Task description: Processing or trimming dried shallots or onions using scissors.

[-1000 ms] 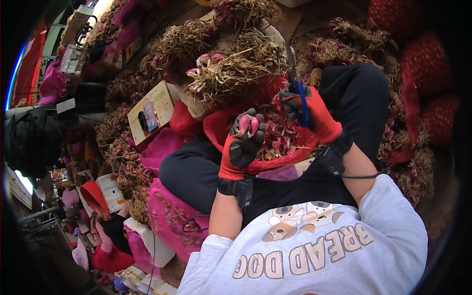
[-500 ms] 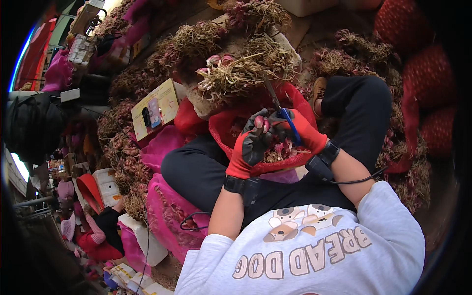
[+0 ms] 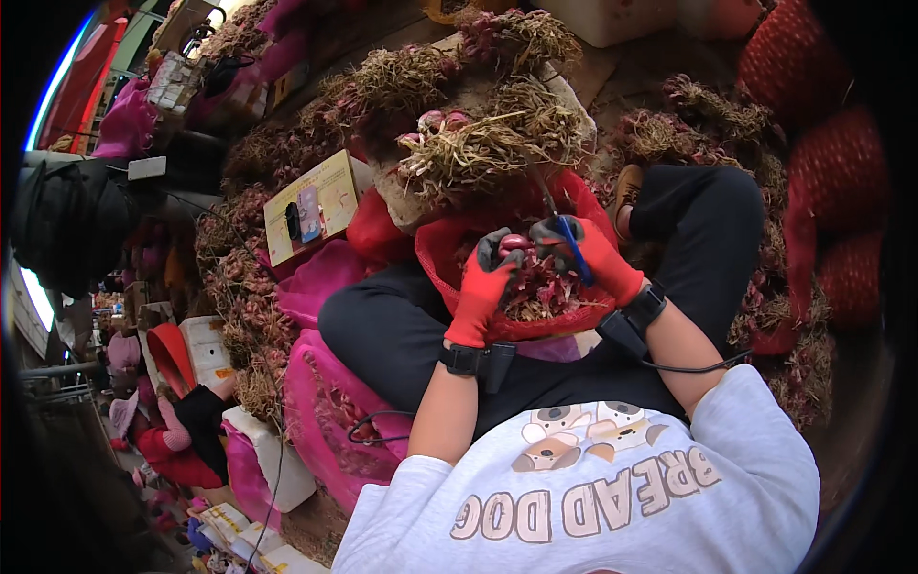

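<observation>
At far left, a flat cardboard box (image 3: 313,205) lies among heaps of dried, rooty bulbs (image 3: 478,153). Toward centre, your left hand (image 3: 488,280), in a red-and-black glove, closes its fingers around a small reddish bulb (image 3: 514,244), holding it above the red mesh sack (image 3: 449,251) that rests on your lap. Just beside it, your right hand (image 3: 591,256), gloved alike, is closed around blue-handled scissors (image 3: 564,230), whose blades point up and away from you; the two hands nearly touch over the sack. At far right stand filled red net bags (image 3: 841,201).
</observation>
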Demonstrator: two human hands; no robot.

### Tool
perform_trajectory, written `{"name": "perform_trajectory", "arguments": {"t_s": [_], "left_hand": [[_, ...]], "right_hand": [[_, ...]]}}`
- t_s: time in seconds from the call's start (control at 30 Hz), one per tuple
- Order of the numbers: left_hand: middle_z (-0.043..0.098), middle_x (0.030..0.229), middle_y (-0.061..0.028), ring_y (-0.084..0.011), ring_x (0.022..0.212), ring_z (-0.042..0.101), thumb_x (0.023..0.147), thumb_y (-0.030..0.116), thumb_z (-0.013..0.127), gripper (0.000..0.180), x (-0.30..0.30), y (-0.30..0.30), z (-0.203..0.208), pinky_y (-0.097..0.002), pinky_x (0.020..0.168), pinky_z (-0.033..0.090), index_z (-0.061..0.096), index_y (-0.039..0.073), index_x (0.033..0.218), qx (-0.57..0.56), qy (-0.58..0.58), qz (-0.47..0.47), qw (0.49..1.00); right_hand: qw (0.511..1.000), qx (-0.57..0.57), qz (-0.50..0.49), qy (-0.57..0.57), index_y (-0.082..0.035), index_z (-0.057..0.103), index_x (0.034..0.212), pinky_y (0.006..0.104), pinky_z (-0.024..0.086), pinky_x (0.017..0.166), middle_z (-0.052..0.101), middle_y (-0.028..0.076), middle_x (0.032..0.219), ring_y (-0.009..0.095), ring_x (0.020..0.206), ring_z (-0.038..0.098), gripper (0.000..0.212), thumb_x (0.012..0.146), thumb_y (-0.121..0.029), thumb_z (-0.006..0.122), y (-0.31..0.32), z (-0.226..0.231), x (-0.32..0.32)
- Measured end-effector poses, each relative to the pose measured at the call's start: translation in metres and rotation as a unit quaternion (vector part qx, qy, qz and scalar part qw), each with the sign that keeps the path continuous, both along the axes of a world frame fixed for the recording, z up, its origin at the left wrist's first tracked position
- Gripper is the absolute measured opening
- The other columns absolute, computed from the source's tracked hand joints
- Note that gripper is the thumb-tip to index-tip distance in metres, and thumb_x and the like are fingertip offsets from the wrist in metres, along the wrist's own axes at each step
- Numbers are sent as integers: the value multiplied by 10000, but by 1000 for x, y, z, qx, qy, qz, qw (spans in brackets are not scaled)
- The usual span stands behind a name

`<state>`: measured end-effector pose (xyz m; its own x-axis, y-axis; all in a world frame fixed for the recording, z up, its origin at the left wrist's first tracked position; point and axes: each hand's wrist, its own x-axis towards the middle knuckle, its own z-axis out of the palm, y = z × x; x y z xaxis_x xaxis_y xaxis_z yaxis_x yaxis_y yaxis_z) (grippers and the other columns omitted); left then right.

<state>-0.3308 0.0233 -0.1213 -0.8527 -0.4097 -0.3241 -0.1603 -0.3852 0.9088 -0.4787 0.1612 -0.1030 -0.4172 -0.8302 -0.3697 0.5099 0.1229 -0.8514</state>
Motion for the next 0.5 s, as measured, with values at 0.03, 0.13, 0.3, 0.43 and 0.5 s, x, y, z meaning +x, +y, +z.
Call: {"name": "perform_trajectory", "arguments": {"t_s": [0.03, 0.13, 0.3, 0.43, 0.5], "left_hand": [[581, 1079, -28, -111, 919, 568, 870, 13, 566, 477, -3, 5, 4, -229, 803, 483, 441, 43, 1330, -35, -8, -3, 999], [571, 1093, -34, -98, 964, 554, 853, -23, 575, 474, -1, 9, 12, -240, 846, 472, 453, 18, 1310, 17, 22, -17, 999], [568, 1115, -35, -104, 1001, 538, 832, -26, 602, 471, 5, 9, 7, -253, 873, 466, 468, 4, 1283, 65, 22, -39, 997], [567, 1135, -42, -115, 1007, 540, 836, -4, 607, 446, 17, 10, 18, -257, 859, 466, 484, 11, 1265, -148, -31, 27, 988], [564, 1135, -52, -117, 954, 557, 827, 27, 624, 420, 27, 20, 61, -255, 831, 465, 516, 16, 1232, -276, -55, 64, 957]], "right_hand": [[999, -11, 19, 35, -17, 609, 949, 243, 465, 567, 644, 23, 855, 82, 651, 581, 222, 824, -186, 683, -2, 1, 5], [1000, -11, 21, -6, 1, 597, 997, 235, 471, 538, 653, 57, 889, 94, 632, 588, 249, 835, -177, 660, 3, -24, 4], [981, -84, 44, -171, 25, 583, 1034, 246, 491, 540, 654, 80, 853, 117, 641, 607, 285, 858, -197, 620, 2, -23, 11], [995, -29, 34, -86, 2, 595, 1028, 277, 502, 570, 659, 96, 857, 154, 660, 626, 289, 854, -227, 621, -2, -20, 14], [990, 31, 10, 139, -19, 604, 1027, 313, 505, 610, 664, 113, 865, 207, 688, 639, 306, 842, -261, 634, 1, -10, 6]]}}
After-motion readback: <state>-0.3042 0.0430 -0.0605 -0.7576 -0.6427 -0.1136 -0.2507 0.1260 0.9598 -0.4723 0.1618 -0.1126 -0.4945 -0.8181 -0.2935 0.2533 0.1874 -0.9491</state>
